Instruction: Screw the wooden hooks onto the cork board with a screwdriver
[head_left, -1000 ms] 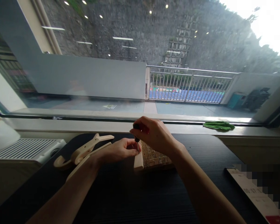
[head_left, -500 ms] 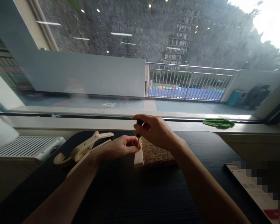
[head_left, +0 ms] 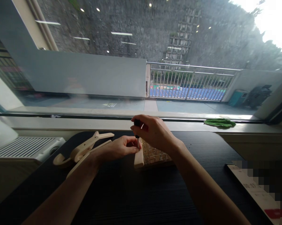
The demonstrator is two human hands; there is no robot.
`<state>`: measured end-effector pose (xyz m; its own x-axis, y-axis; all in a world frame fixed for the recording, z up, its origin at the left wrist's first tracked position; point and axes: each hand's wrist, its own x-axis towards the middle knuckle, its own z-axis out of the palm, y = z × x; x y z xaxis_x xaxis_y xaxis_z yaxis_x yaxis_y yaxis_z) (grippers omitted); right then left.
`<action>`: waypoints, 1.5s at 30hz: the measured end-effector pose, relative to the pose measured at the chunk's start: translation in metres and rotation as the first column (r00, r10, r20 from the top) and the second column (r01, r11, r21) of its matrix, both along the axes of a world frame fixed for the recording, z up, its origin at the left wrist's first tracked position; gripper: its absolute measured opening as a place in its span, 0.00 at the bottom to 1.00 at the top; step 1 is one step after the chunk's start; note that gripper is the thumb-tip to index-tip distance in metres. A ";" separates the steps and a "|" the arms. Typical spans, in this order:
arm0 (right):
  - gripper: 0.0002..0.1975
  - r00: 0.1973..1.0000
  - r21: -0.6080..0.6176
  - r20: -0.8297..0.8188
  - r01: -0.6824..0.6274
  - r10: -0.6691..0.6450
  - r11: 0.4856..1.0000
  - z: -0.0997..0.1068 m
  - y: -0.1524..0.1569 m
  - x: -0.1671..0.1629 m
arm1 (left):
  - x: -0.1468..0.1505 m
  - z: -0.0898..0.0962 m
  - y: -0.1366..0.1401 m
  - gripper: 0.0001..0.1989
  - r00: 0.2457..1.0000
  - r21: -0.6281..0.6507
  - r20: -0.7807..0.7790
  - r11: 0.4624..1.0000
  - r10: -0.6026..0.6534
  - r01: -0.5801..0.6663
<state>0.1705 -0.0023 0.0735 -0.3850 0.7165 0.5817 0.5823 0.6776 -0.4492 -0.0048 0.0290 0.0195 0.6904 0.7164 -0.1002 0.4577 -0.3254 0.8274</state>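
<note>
A screwdriver (head_left: 137, 123) with a black handle stands nearly upright, its handle gripped from above by my right hand (head_left: 156, 131). Its metal shaft points down at a pale wooden strip (head_left: 138, 160). My left hand (head_left: 121, 147) comes in from the left, thumb and fingers closed in a pinch around the screwdriver's tip by the strip. Whether a screw or only the shaft is between them I cannot tell. The strip runs along the left edge of a brown woven-looking panel (head_left: 156, 156), partly hidden under my right hand and wrist.
Several curved wooden parts (head_left: 84, 149) lie on the black table (head_left: 131, 193), left of my left forearm. A board with printed digits (head_left: 251, 184) is at the right edge. On the windowsill lies a green cloth (head_left: 219, 122). A white radiator (head_left: 30, 147) stands at left.
My right hand and the screwdriver handle have shifted slightly left, and the wrist has turned a little. The left hand keeps its pinch at the strip.
</note>
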 end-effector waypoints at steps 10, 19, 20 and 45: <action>0.15 0.999 0.006 0.027 -0.023 0.023 1.000 0.004 -0.002 0.004 | 0.000 0.001 -0.001 0.12 1.000 0.032 -0.012 0.999 0.002 -0.002; 0.17 0.999 -0.016 0.032 -0.032 0.033 0.999 0.007 -0.005 0.008 | 0.000 0.000 -0.001 0.13 1.000 0.018 -0.003 1.000 0.001 -0.001; 0.16 0.999 -0.017 0.020 -0.026 0.026 1.000 0.007 -0.004 0.008 | 0.000 0.000 -0.001 0.13 1.000 0.018 -0.004 1.000 0.003 -0.003; 0.16 0.995 0.016 0.014 -0.102 0.102 0.995 0.008 -0.003 0.009 | 0.001 0.004 -0.005 0.12 1.000 0.013 -0.002 1.000 -0.002 0.002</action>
